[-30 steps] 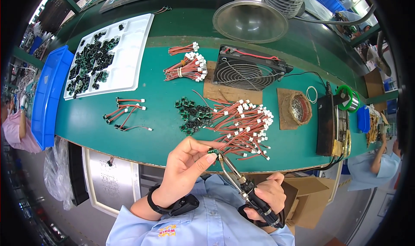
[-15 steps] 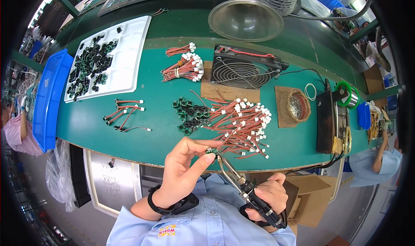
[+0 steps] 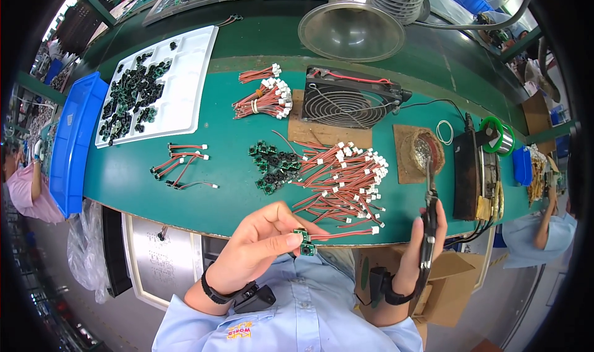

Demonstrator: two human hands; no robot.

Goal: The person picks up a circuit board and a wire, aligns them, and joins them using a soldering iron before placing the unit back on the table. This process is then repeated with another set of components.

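Note:
Between the thumb and fingers of my left hand is a small green circuit board, perhaps a pair of them. A red-and-black wire lead with a white connector sticks out from it to the right. My right hand is wrapped round a black soldering iron held upright. The iron's tip reaches the round brown tip-cleaning dish; whether it touches the contents I cannot tell. Beyond my left hand lie a pile of small green boards and a heap of wire leads.
A fan stands behind the leads, near a metal extraction hood. A white tray of boards and a blue bin are at the left. Several wired boards lie nearby. A solder spool sits by the black soldering unit.
The soldering iron has moved from the board in my left hand, away and right, to the cleaning dish. The wire lead now shows extending from the board, which my left hand has lowered slightly.

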